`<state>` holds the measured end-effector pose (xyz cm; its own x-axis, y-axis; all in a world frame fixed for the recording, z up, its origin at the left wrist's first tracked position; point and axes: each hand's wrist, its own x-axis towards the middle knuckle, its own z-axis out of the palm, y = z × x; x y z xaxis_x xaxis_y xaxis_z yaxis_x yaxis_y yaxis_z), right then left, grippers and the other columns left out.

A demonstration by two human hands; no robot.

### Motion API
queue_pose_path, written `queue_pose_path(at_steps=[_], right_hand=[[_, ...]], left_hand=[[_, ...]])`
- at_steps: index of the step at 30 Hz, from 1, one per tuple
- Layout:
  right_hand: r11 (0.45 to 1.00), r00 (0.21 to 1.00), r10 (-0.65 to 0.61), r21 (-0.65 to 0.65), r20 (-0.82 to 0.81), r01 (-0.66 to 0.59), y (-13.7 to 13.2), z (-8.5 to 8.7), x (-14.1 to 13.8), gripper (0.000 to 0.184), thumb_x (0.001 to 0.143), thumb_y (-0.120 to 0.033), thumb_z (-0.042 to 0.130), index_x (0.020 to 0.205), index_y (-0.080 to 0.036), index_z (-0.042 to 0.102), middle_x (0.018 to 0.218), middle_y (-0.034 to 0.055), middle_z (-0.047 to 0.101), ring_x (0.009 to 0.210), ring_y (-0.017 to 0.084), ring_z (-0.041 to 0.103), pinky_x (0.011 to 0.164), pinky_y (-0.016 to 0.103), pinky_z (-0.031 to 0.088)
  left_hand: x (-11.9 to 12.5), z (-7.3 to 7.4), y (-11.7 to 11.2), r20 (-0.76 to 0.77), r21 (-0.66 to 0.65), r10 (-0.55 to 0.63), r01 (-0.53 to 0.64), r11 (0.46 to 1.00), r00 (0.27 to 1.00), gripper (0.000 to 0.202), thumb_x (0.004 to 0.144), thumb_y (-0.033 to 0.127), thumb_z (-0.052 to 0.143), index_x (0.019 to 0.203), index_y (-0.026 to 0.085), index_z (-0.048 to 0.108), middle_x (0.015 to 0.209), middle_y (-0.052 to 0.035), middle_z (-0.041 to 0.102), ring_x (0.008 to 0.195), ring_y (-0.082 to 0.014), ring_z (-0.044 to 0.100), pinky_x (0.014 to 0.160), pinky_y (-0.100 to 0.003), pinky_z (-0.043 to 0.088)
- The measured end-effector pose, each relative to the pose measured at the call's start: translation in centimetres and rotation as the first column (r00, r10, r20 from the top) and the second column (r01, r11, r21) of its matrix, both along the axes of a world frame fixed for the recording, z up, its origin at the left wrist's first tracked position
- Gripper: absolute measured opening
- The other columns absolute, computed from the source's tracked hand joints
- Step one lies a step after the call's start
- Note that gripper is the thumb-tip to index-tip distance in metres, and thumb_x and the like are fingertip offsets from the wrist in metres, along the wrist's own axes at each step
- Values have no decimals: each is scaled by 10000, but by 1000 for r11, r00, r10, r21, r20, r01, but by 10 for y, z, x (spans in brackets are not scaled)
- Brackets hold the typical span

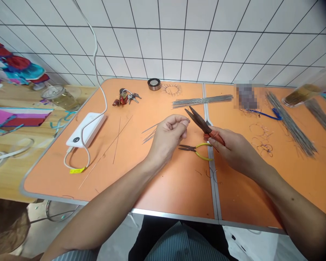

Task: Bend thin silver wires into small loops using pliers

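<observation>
My right hand (230, 148) is closed around the orange-red handles of a pair of pliers (198, 119). The pliers' dark jaws are a little apart and point up and left. My left hand (168, 136) is closed in a pinch just left of the jaws; what its fingertips hold is too small to make out. Short thin wires (150, 136) show beside the left hand, partly hidden by it. Below the pliers lies a smaller pair of yellow-handled pliers (197, 148), across the table's seam.
Bundles of straight wire (203, 100) lie at the back and at the right (292, 125). Bent wire rings (262, 139) are at right. A white power bank (86, 129) with its cable, keys (129, 97), a tape roll (154, 84) and a tilted cup (301, 95) also stand around.
</observation>
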<state>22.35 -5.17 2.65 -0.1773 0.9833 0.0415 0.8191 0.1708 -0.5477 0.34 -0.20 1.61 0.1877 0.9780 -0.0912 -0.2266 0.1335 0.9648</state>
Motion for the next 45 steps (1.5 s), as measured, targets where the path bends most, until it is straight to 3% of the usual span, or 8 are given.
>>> queue_pose_path(at_steps=[4, 9, 22, 29, 35, 45], right_hand=[[1000, 997, 21, 6, 72, -22, -3, 0, -4, 184, 1080, -330, 533, 1099, -282, 709, 1049, 42, 817, 945, 271, 735, 732, 344, 486], [1000, 994, 19, 19, 105, -21, -3, -5, -3, 198, 1097, -337, 515, 1109, -271, 701, 1096, 57, 801, 1034, 282, 715, 812, 367, 485], [996, 975, 8, 80, 223, -27, -3, -11, -2, 211, 1127, -348, 489, 1059, -278, 676, 1005, 71, 766, 972, 294, 666, 681, 357, 394], [996, 973, 2, 89, 232, -24, -2, -12, -3, 238, 1124, -342, 496, 962, -268, 653, 980, 78, 759, 953, 287, 662, 656, 365, 364], [998, 967, 5, 58, 253, -20, -2, -13, -3, 259, 1127, -344, 480, 937, -267, 639, 950, 76, 745, 948, 291, 651, 656, 370, 368], [989, 965, 25, 132, 259, -61, -1, -17, -3, 295, 1120, -320, 483, 869, -260, 626, 926, 95, 751, 983, 312, 650, 692, 389, 381]], left_hand=[[-5, 0, 4, -39, 71, 36, -34, 997, 999, 101, 923, 302, 731, 903, 214, 685, 593, 56, 560, 491, -80, 408, 470, -234, 295], [-7, 0, 3, -116, 168, 16, 3, 986, 993, 84, 983, 272, 671, 931, 210, 649, 680, 30, 694, 502, -82, 519, 494, -225, 391], [-8, -1, 4, -112, 97, 13, -2, 995, 994, 69, 940, 231, 691, 891, 189, 668, 754, -20, 784, 498, -85, 607, 494, -210, 495], [-9, -3, 6, -114, 60, 8, -1, 998, 993, 53, 923, 201, 695, 887, 183, 661, 780, -35, 802, 570, -111, 698, 570, -228, 588], [-9, -1, 6, -107, 16, 1, 1, 1000, 994, 97, 924, 227, 722, 865, 174, 667, 785, -51, 808, 538, -110, 685, 531, -224, 567], [-9, -3, 9, -115, -6, 7, -8, 1000, 993, 163, 914, 241, 734, 775, 179, 675, 647, -14, 728, 426, -72, 533, 424, -202, 398]])
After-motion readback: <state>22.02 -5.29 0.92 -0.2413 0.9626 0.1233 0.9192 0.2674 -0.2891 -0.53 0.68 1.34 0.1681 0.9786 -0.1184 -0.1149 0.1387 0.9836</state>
